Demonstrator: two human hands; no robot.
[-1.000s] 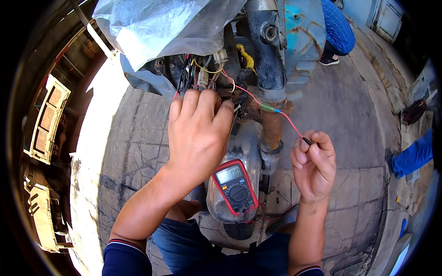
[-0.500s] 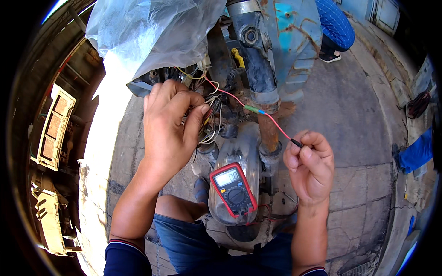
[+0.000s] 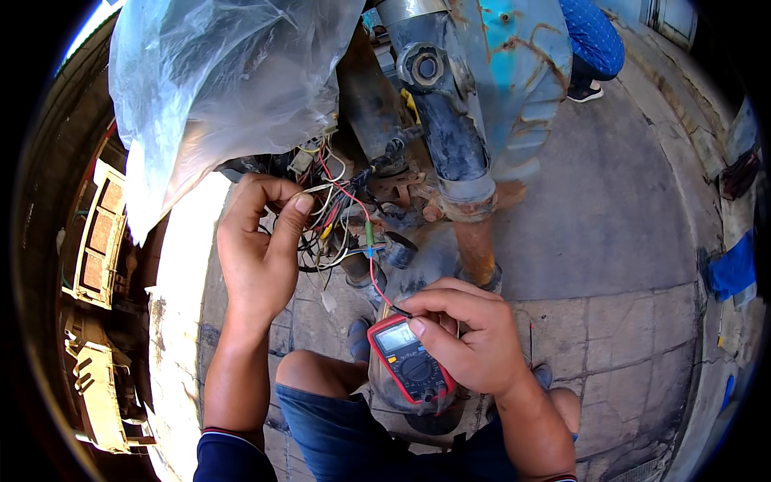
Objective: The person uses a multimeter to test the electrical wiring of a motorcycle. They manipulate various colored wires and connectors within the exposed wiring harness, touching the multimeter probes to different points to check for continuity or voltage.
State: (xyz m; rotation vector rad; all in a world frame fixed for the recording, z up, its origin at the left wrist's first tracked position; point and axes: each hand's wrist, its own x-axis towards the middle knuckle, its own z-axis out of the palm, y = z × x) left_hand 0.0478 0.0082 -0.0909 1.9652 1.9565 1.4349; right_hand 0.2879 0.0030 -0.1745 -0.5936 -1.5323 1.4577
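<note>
My left hand [image 3: 261, 249] is closed, thumb and forefinger pinching a pale wire [image 3: 321, 189] at the edge of a tangled wire bundle [image 3: 333, 229]. From that bundle a red wire [image 3: 379, 287] with a green sleeve [image 3: 369, 234] runs down to my right hand [image 3: 464, 337]. The fingers there pinch the black end [image 3: 399, 311] of this wire. Just below lies a red-and-black digital multimeter [image 3: 416, 368], resting on a rounded fender between my knees. My right hand hangs over its upper right edge and hides part of it.
Clear plastic sheeting [image 3: 233, 72] drapes over the upper left. A dark fork tube [image 3: 446, 120] with a rusty lower part and a worn blue panel [image 3: 522, 80] stand behind the wires. Another person in blue [image 3: 593, 36] crouches at the upper right. A yellowish metal frame [image 3: 100, 233] stands far left.
My right hand has moved left and down, bringing the black wire end above the multimeter. My left hand has shifted slightly, still among the wires. The whole view has shifted a little.
</note>
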